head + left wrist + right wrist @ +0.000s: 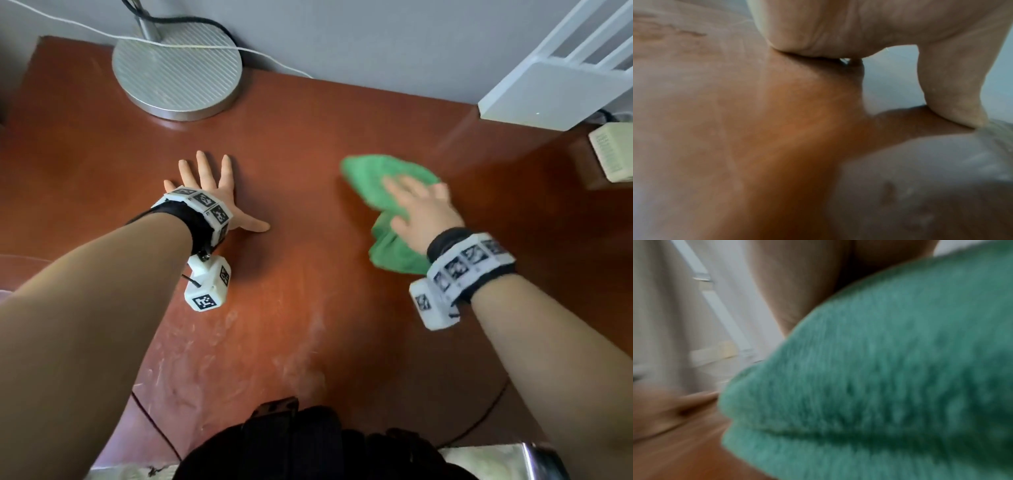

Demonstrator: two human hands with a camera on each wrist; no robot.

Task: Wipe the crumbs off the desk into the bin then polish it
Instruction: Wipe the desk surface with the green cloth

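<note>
A crumpled green cloth (pixel 387 192) lies on the reddish-brown desk (pixel 308 144), right of centre. My right hand (pixel 416 205) presses flat on top of it, fingers stretched out and blurred. In the right wrist view the cloth (pixel 879 378) fills most of the picture under my palm. My left hand (pixel 212 192) lies flat on the desk left of centre, fingers spread, holding nothing. The left wrist view shows the heel of that hand (pixel 828 27) and the thumb touching the desk surface (pixel 777 129). Pale smears mark the near part of the desk (pixel 298 356). No bin is in view.
A round metal lamp base (pixel 176 73) with cables stands at the back left. A white slatted shelf (pixel 548 92) overhangs the back right corner, with a beige box (pixel 613 150) beside it. A thin dark cable (pixel 154 421) hangs along the near edge.
</note>
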